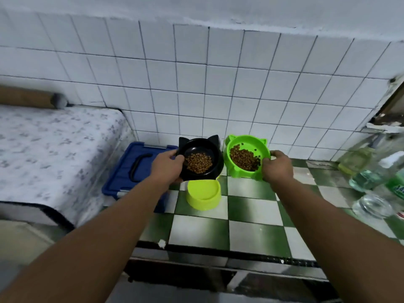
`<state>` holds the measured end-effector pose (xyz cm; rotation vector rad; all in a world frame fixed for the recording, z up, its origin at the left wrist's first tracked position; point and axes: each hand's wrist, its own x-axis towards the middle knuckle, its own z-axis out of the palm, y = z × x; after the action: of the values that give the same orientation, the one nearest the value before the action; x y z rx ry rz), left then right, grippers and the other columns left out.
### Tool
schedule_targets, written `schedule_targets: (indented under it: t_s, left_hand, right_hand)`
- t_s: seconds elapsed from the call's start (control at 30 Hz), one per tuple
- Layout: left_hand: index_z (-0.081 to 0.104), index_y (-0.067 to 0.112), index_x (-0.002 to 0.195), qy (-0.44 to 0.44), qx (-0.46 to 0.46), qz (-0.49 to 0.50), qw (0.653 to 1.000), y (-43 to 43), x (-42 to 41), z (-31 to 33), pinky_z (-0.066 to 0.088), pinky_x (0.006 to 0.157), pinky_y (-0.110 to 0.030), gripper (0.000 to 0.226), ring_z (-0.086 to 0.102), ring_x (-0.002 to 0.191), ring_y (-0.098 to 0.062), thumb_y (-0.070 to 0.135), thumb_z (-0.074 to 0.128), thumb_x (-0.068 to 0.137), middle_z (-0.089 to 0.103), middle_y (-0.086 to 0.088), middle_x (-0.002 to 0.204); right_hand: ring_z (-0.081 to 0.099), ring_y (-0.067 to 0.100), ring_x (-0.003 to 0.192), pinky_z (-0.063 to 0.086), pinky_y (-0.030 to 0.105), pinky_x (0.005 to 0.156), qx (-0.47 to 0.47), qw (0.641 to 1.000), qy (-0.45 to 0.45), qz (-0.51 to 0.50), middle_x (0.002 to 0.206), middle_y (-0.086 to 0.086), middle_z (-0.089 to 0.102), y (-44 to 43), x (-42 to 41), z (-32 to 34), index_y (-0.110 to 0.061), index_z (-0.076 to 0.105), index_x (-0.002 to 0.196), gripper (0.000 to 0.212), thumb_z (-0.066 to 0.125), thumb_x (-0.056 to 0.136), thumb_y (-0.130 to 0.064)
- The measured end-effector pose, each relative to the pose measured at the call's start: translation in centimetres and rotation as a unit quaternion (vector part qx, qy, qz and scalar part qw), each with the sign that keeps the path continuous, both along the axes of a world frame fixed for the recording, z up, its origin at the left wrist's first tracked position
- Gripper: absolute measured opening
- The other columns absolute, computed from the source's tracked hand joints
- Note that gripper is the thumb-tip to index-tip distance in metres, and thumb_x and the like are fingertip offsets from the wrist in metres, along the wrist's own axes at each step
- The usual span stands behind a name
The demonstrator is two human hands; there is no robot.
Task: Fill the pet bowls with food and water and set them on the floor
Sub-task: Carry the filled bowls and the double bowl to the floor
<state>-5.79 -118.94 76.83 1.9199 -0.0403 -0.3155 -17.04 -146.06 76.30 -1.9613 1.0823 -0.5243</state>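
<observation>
Black bowl, green bowl: cat-eared plastic

Home (kitchen, likely) | white tiled wall | checkered tiles | bottles

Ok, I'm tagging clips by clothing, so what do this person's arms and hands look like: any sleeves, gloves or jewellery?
The left arm and right arm are bare along their whole visible length; no sleeve edge shows. The left hand and right hand are ungloved, with no watch, bracelet or ring on the parts that show.
</observation>
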Motion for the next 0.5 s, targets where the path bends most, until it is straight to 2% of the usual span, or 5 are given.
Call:
schedule_targets:
  t_s: [0.07,0.2,0.27,0.33,0.5]
  left_hand:
    - [0.070,0.027,0.125,-0.015,-0.003,0.020,1.000,4.0,-1.1,1.3,0.065,0.064,-0.041,0.037,0.070,0.093,-0.022,0.032,0.056,0.091,0.070,-0.004,0.117]
    - [0.069,0.021,0.111,-0.073,0.017,0.075,0.994,12.1,-3.8,3.9,0.055,0.044,-0.021,0.022,0.064,0.074,-0.017,0.022,0.049,0.101,0.064,-0.005,0.098]
    - [0.069,0.021,0.097,-0.102,0.033,0.109,0.988,16.4,-5.1,5.1,0.058,0.048,-0.027,0.021,0.065,0.072,-0.022,0.024,0.048,0.099,0.067,-0.008,0.089]
    - [0.070,0.025,0.099,-0.114,0.039,0.146,0.982,20.7,-6.1,5.8,0.063,0.061,-0.037,0.022,0.067,0.079,-0.024,0.028,0.048,0.097,0.068,-0.004,0.094]
    - [0.073,0.025,0.115,-0.120,0.041,0.240,0.962,30.8,-9.1,7.2,0.062,0.052,-0.035,0.030,0.070,0.074,-0.025,0.028,0.049,0.097,0.070,-0.006,0.105]
  right_hand:
    - [0.068,0.038,0.084,0.060,0.054,0.073,0.007,1.000,-0.020,0.018,0.093,0.009,0.066,3.1,0.1,0.9,-0.019,0.067,0.111,0.034,0.053,0.080,-0.021]
    - [0.069,0.037,0.083,0.059,0.055,0.073,0.004,0.996,-0.052,0.070,0.092,0.009,0.068,9.4,1.1,2.2,-0.024,0.066,0.109,0.038,0.053,0.074,-0.030]
    - [0.070,0.036,0.083,0.060,0.054,0.074,0.004,0.993,-0.063,0.103,0.091,0.010,0.070,12.4,2.1,2.5,-0.027,0.065,0.107,0.041,0.052,0.070,-0.037]
    - [0.070,0.037,0.083,0.059,0.055,0.074,-0.006,0.988,-0.071,0.140,0.092,0.011,0.071,15.7,3.6,2.6,-0.029,0.065,0.103,0.040,0.051,0.068,-0.041]
    - [0.070,0.037,0.084,0.059,0.055,0.075,-0.004,0.967,-0.085,0.240,0.095,0.010,0.071,27.3,4.8,5.6,-0.027,0.066,0.100,0.030,0.052,0.074,-0.034]
